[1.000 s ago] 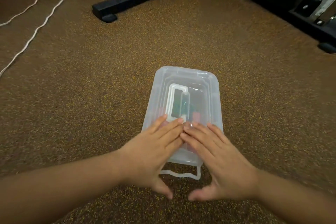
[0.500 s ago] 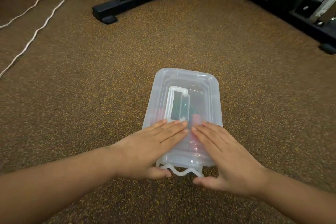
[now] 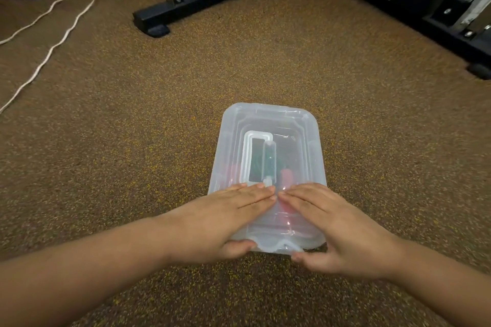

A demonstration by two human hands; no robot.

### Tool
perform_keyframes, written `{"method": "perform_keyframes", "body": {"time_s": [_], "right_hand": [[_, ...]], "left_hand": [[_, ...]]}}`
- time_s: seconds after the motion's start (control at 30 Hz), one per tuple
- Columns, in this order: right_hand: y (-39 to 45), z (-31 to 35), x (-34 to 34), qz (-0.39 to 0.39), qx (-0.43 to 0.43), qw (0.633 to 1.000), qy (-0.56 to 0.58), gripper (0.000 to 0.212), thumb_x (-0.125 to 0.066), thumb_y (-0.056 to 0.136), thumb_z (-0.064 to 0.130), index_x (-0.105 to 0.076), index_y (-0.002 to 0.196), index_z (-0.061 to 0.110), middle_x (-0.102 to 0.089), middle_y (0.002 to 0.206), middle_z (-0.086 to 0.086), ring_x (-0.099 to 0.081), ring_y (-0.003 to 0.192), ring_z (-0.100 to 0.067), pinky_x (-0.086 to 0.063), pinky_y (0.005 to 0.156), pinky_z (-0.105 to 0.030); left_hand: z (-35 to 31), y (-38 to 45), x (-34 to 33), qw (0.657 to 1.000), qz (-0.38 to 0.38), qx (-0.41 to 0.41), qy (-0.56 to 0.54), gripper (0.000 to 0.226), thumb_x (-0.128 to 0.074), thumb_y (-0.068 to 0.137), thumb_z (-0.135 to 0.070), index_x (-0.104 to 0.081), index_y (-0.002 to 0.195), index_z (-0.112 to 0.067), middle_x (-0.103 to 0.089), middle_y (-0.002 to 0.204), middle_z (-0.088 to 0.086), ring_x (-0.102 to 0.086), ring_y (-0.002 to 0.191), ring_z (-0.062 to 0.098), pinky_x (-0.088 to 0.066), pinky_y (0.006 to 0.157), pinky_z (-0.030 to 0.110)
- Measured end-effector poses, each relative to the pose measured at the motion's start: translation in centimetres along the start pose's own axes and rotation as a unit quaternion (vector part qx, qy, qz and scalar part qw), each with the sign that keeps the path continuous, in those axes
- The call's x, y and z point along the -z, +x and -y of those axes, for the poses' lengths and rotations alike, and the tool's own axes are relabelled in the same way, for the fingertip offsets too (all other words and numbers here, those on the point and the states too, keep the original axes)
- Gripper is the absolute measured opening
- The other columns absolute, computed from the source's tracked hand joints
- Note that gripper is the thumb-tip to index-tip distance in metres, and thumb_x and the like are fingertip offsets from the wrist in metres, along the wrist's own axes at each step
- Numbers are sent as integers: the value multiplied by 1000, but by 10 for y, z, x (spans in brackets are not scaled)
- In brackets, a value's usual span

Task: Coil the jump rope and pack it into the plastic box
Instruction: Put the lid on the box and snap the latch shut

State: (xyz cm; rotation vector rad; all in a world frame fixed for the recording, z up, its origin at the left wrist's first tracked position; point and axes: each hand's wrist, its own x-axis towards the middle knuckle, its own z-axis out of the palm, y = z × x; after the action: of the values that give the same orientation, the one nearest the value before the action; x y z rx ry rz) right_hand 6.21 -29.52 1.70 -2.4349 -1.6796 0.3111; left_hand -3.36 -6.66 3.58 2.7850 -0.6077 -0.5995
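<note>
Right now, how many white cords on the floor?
2. Both white cords run side by side across the floor at far upper left, one nearer the corner, the other just right of it. Their ends leave the frame, so they could be one loop.

A brown rubber floor flecked with yellow [image 3: 265,66] fills the scene. Black metal gym-machine frames [image 3: 186,5] stand at the far side and right, and two white cords [image 3: 66,32] trail across the far left.
</note>
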Motion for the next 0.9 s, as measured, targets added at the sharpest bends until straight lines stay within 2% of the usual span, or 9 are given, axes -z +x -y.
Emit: {"method": "perform_keyframes", "body": {"time_s": [0.13,0.23,0.33,0.4,0.47,0.57,0.67,0.8,0.9], "right_hand": [[-1,-7,3,4,12,1000,-14,87,-56,75,66,-36,144,18,-46,141,5,-36,132,-9,-19,119,-30],[4,-14,14,-17,-3,999,29,83,-50,76,73,-37,143,26,-45,139,12,-35,132,-3,-17,117,-29],[26,-30,29,-133,-101,974,150,59,-47,85,61,-43,137,34,-44,135,19,-32,126,12,-17,107,-15],[50,-49,35,-199,-182,940,209,48,-48,92,48,-48,135,27,-46,133,14,-37,124,6,-24,104,-17],[77,-69,39,-208,-270,903,260,44,-45,97,40,-49,136,21,-45,131,10,-39,122,-3,-28,104,-24],[112,-98,40,-173,-371,833,372,51,-40,94,52,-54,131,20,-52,136,4,-46,125,-14,-34,105,-35],[137,-116,32,-104,-418,781,451,63,-40,87,65,-61,122,17,-60,130,-2,-54,121,-23,-36,104,-39],[154,-129,26,-41,-403,742,535,61,-58,74,68,-69,107,17,-74,106,-8,-70,97,-27,-51,95,-45],[158,-134,30,4,-359,720,594,59,-71,73,52,-66,116,13,-73,107,-13,-71,90,-26,-57,78,-38]], "left_hand": [[-4,4,3,1000,-24,5,2,76,-33,91,-60,4,149,-30,7,155,-18,15,135,-6,17,112,21],[8,10,12,995,-101,17,-13,65,-27,92,-60,-4,148,-35,6,153,-18,10,141,-2,9,117,27],[39,36,28,974,-204,92,-31,57,-34,97,-44,-18,148,-28,-6,157,-10,1,143,3,10,113,22],[61,63,42,956,-251,145,-57,53,-37,97,-37,-26,147,-20,-19,158,3,-9,146,15,4,115,26],[77,91,55,944,-265,180,-82,52,-36,98,-34,-29,145,-14,-25,156,8,-14,145,21,-1,117,32],[92,126,67,946,-242,204,-77,53,-33,98,-36,-31,144,-9,-33,151,11,-24,142,25,-6,117,37],[97,145,65,951,-193,237,-51,54,-28,97,-41,-37,140,-10,-44,144,11,-35,135,26,-11,117,42],[98,149,55,946,-206,249,-3,52,-23,96,-44,-42,136,-15,-50,137,9,-40,130,25,-13,116,43],[99,149,53,944,-227,241,-2,52,-23,96,-44,-41,136,-17,-50,137,7,-40,129,23,-14,116,41]]}}
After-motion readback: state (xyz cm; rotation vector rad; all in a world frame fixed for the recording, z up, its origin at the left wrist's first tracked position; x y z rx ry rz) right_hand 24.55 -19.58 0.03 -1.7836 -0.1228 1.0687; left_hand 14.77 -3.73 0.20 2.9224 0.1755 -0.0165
